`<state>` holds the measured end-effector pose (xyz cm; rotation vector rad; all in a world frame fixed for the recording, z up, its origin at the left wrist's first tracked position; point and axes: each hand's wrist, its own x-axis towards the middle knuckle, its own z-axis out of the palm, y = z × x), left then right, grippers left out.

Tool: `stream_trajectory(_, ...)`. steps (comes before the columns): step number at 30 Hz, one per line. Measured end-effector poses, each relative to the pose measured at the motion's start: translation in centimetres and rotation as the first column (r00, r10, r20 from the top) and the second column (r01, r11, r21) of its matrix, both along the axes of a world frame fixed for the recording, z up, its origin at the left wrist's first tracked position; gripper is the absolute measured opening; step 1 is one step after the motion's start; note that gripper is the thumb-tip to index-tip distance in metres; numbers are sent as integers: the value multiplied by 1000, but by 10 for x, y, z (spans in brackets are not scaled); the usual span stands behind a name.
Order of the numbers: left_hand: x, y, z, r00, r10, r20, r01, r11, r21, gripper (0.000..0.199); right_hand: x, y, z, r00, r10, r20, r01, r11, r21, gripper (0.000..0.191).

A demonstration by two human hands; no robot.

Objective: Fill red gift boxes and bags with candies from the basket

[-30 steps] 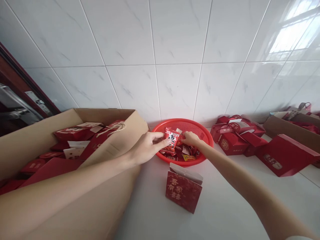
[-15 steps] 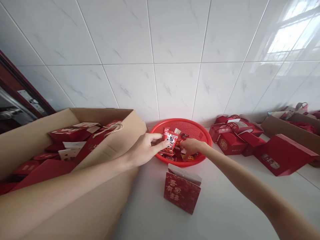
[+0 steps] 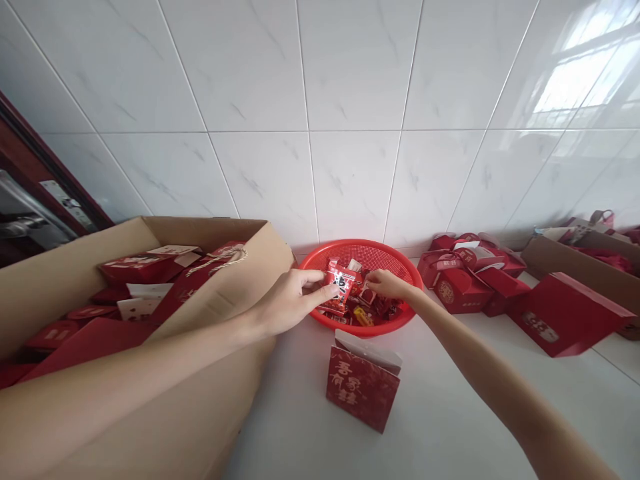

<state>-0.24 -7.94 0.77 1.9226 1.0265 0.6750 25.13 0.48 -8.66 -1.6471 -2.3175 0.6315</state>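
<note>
My left hand [image 3: 295, 300] pinches a red candy packet [image 3: 341, 287] with dark and white lettering, over the left side of a red plastic basket [image 3: 414, 313]. Inside the basket lie several small wrapped sweets, among them a yellow-wrapped sweet [image 3: 363, 316]. My right hand [image 3: 386, 284] is over the basket's right side, its fingers closed on a small red-and-white wrapped sweet [image 3: 368, 293]. Just in front of the basket, a dark red gift box [image 3: 363, 390] with pale characters stands upright with its top flaps up.
At left, a large cardboard box [image 3: 240, 333] holds several red gift boxes. Right of the basket stand more red boxes [image 3: 463, 287], a larger red box [image 3: 570, 317] and another cardboard box [image 3: 555, 253]. A tiled wall [image 3: 355, 180] rises behind the basket.
My right hand has lifted from among the sweets, with a small wrapped sweet now showing at its fingertips. The yellow-wrapped sweet is uncovered. My left hand keeps its packet in place.
</note>
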Motion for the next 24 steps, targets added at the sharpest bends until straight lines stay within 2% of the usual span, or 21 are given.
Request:
stream_trajectory(8,-1,2,-2,1000,-13,-16,13,1000,-5,39,-2,-6,5,995,-47,-85,50,998,33,24)
stream_trajectory(14,-1,2,-2,996,7,-85,-1,998,70,41,-4,-9,5,997,-72,27,70,996,56,25)
stream_trajectory(20,-2,2,-2,998,10,-56,-5,997,77,38,-8,-14,13,973,-152,172,123,978,167,28)
stream_trajectory(22,-2,2,-3,999,10,-50,-6,998,68,38,-10,-16,16,973,-106,204,73,984,165,29)
stream_trajectory(24,-1,1,-3,999,6,-54,-3,998,58,37,-12,-17,15,971,0,240,-22,996,87,20)
